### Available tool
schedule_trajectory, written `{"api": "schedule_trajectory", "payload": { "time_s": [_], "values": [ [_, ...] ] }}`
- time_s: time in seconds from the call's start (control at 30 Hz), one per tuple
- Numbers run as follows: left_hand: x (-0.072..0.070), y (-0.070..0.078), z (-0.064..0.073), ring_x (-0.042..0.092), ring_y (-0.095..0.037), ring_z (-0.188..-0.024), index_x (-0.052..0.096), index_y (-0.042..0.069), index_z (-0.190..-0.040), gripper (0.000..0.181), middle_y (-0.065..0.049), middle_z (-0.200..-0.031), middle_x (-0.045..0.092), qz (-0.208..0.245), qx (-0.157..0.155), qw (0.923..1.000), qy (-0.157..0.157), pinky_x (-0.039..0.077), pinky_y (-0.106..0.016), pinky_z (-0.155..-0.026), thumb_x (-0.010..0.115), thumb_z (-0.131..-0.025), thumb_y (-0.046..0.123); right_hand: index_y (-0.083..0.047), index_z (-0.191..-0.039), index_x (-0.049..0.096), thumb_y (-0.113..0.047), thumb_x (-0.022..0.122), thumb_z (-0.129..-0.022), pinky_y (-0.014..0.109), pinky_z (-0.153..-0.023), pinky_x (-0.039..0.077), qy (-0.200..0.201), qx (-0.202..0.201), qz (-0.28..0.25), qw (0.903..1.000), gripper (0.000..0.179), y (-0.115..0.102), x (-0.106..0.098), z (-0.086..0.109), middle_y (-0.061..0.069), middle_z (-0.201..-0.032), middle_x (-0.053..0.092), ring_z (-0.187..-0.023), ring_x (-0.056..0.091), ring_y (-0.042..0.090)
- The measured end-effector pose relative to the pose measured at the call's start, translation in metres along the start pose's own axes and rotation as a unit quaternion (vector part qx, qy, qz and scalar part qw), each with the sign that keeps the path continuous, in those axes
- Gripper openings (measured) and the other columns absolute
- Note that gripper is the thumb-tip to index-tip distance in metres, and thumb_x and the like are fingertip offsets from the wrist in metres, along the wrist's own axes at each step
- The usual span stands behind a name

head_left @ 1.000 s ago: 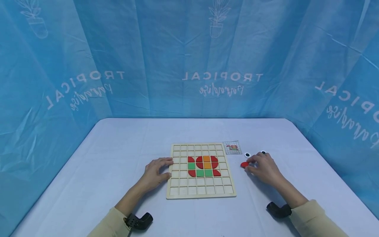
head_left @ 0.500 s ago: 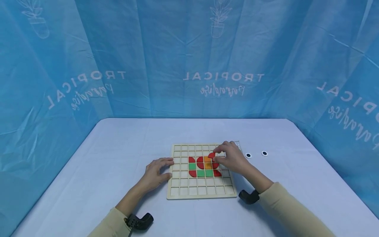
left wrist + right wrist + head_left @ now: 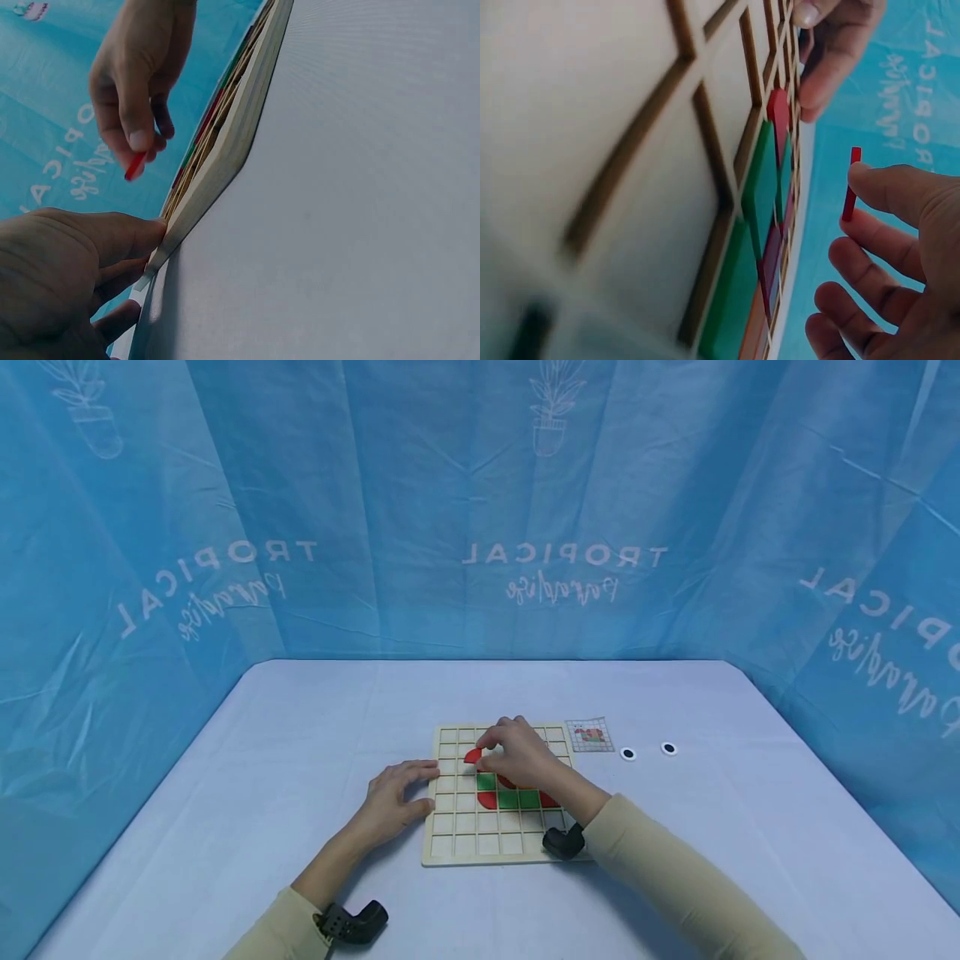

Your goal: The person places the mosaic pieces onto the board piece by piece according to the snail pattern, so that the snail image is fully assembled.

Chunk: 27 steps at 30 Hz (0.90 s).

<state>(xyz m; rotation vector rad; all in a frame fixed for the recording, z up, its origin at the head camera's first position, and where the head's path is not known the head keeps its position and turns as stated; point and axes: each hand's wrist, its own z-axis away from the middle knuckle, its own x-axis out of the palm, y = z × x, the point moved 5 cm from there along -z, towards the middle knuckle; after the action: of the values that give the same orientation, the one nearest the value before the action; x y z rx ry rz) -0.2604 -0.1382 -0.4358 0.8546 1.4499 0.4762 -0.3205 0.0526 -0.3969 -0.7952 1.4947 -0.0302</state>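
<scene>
A square wooden grid board (image 3: pixel 465 844) lies on the white table, with red, green and orange tiles set in its middle cells. My left hand (image 3: pixel 392 802) rests at the board's left edge, fingers extended and fingertips touching the rim. Over the board's upper left part, my right hand (image 3: pixel 520 757) pinches a red rounded tile (image 3: pixel 472 756) between thumb and finger. Seen edge-on in the right wrist view, that red tile (image 3: pixel 852 184) is held above the grid. Green tiles (image 3: pixel 517 798) show below the right hand, which hides part of the orange and red ones.
A small printed pattern card (image 3: pixel 590 735) lies by the board's upper right corner. To its right are two white discs with black centres, a nearer one (image 3: pixel 628 754) and a farther one (image 3: pixel 669 748). A blue curtain (image 3: pixel 480 510) surrounds the table's far side.
My right hand has picked up the red tile from the table right of the board and carried it leftward over the grid. The left hand has stayed at the edge.
</scene>
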Motion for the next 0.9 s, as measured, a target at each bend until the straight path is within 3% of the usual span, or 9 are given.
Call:
{"api": "schedule_trajectory", "payload": {
  "time_s": [0.4, 0.9],
  "values": [
    [0.0, 0.0, 0.0, 0.035, -0.029, -0.136, 0.061, 0.012, -0.124, 0.043, -0.001, -0.14, 0.051, 0.0, -0.006, 1.0, -0.003, 0.012, -0.054, -0.115, 0.069, -0.081, 0.01, -0.017, -0.103, 0.071, -0.028, 0.071, -0.082, 0.026, -0.072, 0.041, -0.044, 0.001, 0.045, 0.998, 0.024, -0.006, 0.016, -0.012, -0.002, -0.099, 0.063, -0.089, 0.046, 0.015],
    [0.0, 0.002, 0.0, 0.035, -0.029, -0.136, 0.061, 0.012, -0.123, 0.043, -0.002, -0.14, 0.052, -0.006, -0.011, 0.9999, -0.002, 0.012, -0.054, -0.115, 0.068, -0.081, 0.009, -0.019, -0.1, 0.073, -0.031, 0.074, -0.08, 0.026, -0.071, 0.039, -0.045, -0.016, 0.074, 0.9961, 0.024, -0.002, 0.022, -0.013, -0.003, -0.095, 0.063, -0.088, 0.046, 0.015]
  ]
}}
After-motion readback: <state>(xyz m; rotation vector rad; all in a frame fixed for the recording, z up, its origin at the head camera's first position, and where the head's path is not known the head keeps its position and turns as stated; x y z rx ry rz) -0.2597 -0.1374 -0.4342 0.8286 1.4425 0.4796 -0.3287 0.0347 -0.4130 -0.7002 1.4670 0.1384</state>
